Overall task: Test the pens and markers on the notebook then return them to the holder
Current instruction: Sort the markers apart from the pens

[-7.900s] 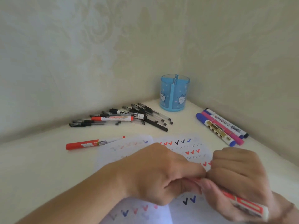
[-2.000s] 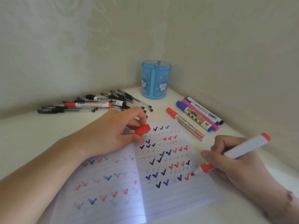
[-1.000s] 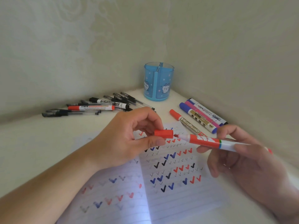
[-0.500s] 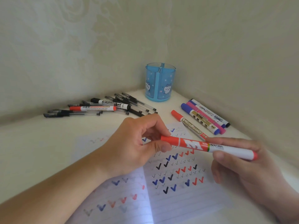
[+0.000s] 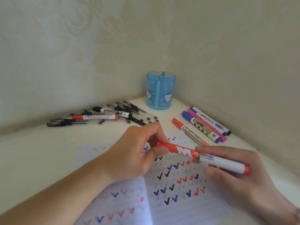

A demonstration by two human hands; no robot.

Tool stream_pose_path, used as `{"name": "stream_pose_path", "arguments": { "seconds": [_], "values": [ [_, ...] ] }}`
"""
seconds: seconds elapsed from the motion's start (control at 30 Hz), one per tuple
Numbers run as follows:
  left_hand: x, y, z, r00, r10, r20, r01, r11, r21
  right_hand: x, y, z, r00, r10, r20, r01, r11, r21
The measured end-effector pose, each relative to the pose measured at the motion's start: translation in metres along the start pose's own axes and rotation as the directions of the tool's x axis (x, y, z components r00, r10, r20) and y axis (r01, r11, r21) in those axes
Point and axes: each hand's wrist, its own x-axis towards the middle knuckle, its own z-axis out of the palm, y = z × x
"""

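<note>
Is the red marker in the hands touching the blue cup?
Apart. The head view shows the red marker held over the notebook, with bare table between it and the blue cup.

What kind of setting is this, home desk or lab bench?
Likely a home desk corner: patterned wallpaper on both walls, a cartoon-printed blue pen holder, and an open lined notebook covered in check marks.

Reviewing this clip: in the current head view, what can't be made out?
- Red marker: the left hand covers the cap end, so the cap's seating is hidden.
- Notebook: both forearms cover parts, and the bottom edge cuts it off.
- Holder: too far away to see its contents.
- Pen pile: labels too small to read.
- Right hand: fingertips blurred.
</note>
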Motion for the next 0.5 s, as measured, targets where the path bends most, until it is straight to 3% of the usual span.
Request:
{"name": "stream_pose_path", "arguments": {
  "seconds": [0.07,0.13,0.23,0.3,0.37,0.43,0.5],
  "values": [
    [0.002,-0.001,-0.001,0.999,0.050,-0.019,-0.048,0.993,0.108,0.000,-0.001,-0.003,1.000,-0.027,-0.016,0.027,1.000,-0.015],
    [0.000,-0.002,-0.003,0.998,0.049,0.034,-0.054,0.985,0.164,-0.002,0.006,-0.002,0.997,-0.062,-0.055,0.053,0.986,-0.159],
    [0.001,-0.016,-0.014,0.993,-0.042,0.111,-0.006,0.917,0.399,0.003,0.016,-0.003,0.967,-0.043,-0.251,-0.049,0.936,-0.349],
    [0.005,-0.033,-0.034,0.997,-0.072,0.014,0.049,0.798,0.601,0.013,0.018,-0.006,0.903,0.015,-0.429,-0.194,0.906,-0.376],
    [0.005,-0.053,-0.059,0.982,-0.117,-0.146,0.187,0.665,0.723,0.025,0.020,-0.010,0.860,0.025,-0.509,-0.324,0.798,-0.508],
    [0.001,-0.071,-0.081,0.925,-0.230,-0.301,0.379,0.542,0.750,0.034,0.022,-0.009,0.872,0.022,-0.490,-0.384,0.650,-0.655],
    [-0.002,-0.084,-0.094,0.861,-0.319,-0.396,0.507,0.483,0.714,0.040,0.026,-0.005,0.900,0.027,-0.436,-0.378,0.546,-0.747]
  ]
}}
